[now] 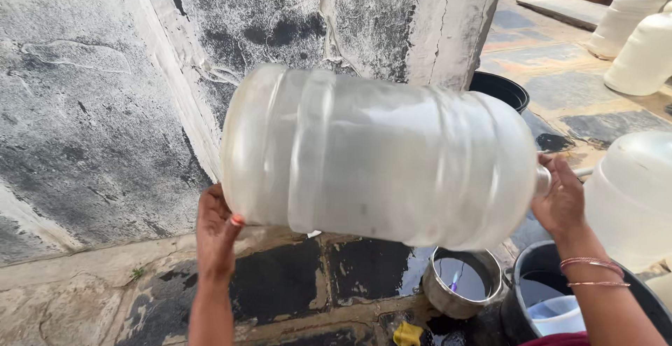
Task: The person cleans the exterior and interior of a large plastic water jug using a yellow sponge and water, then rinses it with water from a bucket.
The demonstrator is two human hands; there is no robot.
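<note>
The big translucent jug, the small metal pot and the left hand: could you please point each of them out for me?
Big translucent jug [381,157], head view, middle of its ribbed side.
Small metal pot [448,300], head view, its outer wall.
Left hand [215,230], head view, back of the hand under the jug's base.

This is looking like an outdoor washing yard, the kind where big water jugs are being cleaned. A rough, blackened plaster wall [105,94] is rising straight from wet stone paving [294,276]. Near the foot of that wall, a small steel pot [462,283] of water and a dark tub [553,297] are standing on the slabs. Farther along from the wall, more translucent jugs [630,31] are waiting in sunlight, and a black basin [500,88] is sitting just beside the wall's corner.
</note>
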